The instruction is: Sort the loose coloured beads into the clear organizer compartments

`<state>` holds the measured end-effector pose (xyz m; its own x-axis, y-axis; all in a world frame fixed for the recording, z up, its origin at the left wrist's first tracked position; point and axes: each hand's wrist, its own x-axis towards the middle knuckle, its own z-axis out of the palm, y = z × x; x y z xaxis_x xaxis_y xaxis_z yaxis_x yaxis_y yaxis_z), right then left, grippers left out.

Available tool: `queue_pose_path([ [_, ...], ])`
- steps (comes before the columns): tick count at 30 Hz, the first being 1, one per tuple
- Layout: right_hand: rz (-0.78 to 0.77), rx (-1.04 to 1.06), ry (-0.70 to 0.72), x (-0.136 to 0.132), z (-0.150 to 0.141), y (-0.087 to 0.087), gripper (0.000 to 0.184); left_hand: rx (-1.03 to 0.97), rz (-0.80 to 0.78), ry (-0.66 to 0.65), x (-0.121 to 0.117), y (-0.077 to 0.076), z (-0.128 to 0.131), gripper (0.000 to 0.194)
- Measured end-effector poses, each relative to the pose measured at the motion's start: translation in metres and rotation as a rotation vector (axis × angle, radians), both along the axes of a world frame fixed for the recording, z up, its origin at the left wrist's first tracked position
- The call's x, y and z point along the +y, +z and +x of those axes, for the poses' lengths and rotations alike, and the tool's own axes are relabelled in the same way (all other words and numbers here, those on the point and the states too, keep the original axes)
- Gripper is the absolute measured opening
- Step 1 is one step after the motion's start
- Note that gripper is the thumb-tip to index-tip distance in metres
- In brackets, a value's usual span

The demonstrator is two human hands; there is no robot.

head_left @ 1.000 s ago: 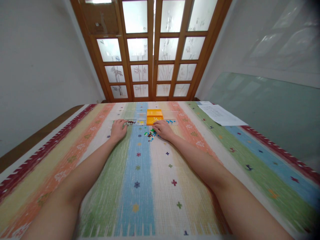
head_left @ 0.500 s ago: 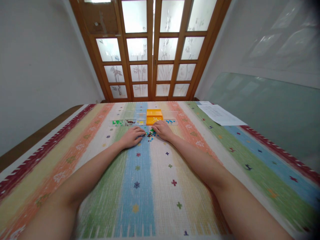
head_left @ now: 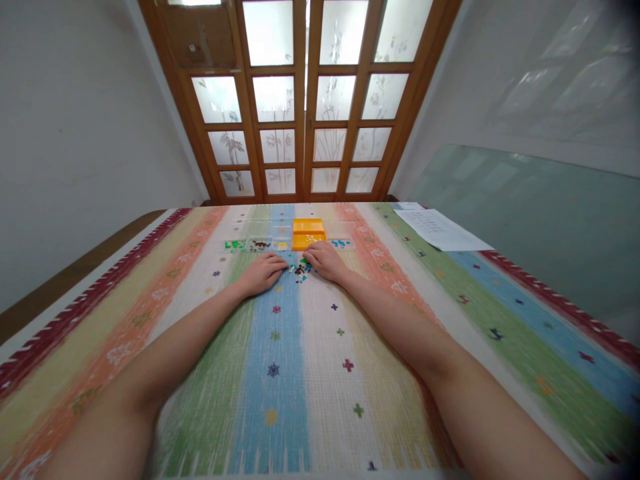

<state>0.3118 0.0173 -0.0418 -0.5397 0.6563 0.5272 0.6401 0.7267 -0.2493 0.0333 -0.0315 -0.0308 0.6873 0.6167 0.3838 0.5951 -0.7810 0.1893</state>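
Note:
A small heap of mixed coloured pieces, in green, brown, blue and white, lies on the cloth between my hands. Just left of it my left hand rests palm down, fingers stretched towards the heap and holding nothing I can see. My right hand lies at the heap's right side, fingers reaching left over its edge and loosely bent; their undersides are hidden. Right behind them stands an orange box with its lid up and white pieces inside. My right fingertips overlap its front edge in view.
Left of the box, clear trays hold green pieces, brown pieces and yellow pieces. Blue pieces sit in a clear tray on the right. Printed paper lies farther right on the striped tablecloth.
My left hand has drawn slightly left, away from the heap. My right hand, the box and the trays look unmoved.

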Motion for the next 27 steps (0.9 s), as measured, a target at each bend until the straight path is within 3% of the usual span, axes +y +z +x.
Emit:
queue_pose_path([
  [13,-0.022,0.016,0.008,-0.0029,-0.0003,0.0035,0.039,0.027,-0.005,-0.040,-0.0011,0.0043,0.0003,0.036],
  [27,-0.020,-0.009,0.010,-0.0051,-0.0012,0.0063,0.039,-0.029,0.042,0.040,-0.0006,0.0078,-0.0045,0.036],
])
